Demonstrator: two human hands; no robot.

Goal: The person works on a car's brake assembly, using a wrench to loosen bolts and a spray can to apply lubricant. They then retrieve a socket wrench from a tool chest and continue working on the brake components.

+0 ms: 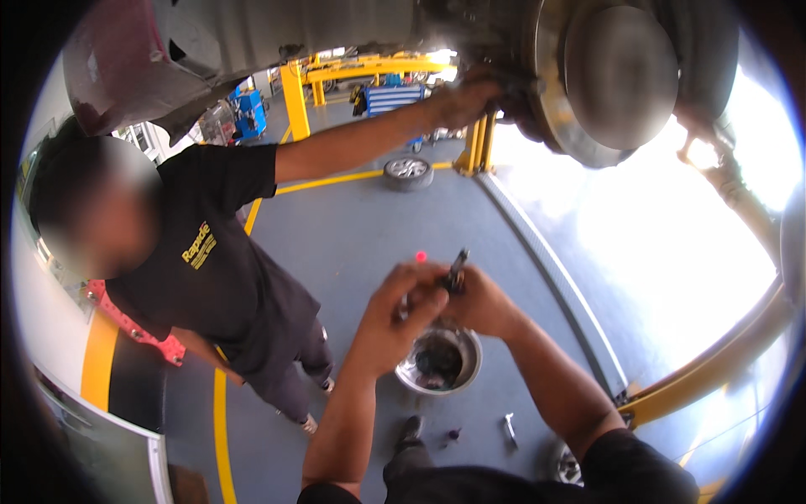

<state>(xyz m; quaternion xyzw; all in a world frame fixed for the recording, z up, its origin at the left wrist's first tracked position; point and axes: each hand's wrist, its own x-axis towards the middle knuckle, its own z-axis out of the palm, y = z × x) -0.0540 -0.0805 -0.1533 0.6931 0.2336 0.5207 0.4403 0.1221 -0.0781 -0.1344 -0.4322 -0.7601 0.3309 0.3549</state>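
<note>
My left hand [407,307] and my right hand [483,307] are together at chest height, fingers closed around a small dark metal pin [459,262]. Its tip points up and away from me; the lower part is hidden by my fingers. Below them on the floor stands a round metal basin [468,370] with dark contents I cannot make out. Overhead at the right hangs a brake disc [550,101] on the raised vehicle. A co-worker [227,227] in a black shirt stands at my left, one hand [470,97] reaching to the dark parts beside the disc.
A wheel with its tyre [408,172] lies on the floor ahead. Near my foot are a metal tool [510,429], a small dark part [453,435] and another wheel [569,466]. Yellow lift posts [478,147] and a blue tool cabinet [395,99] stand farther back.
</note>
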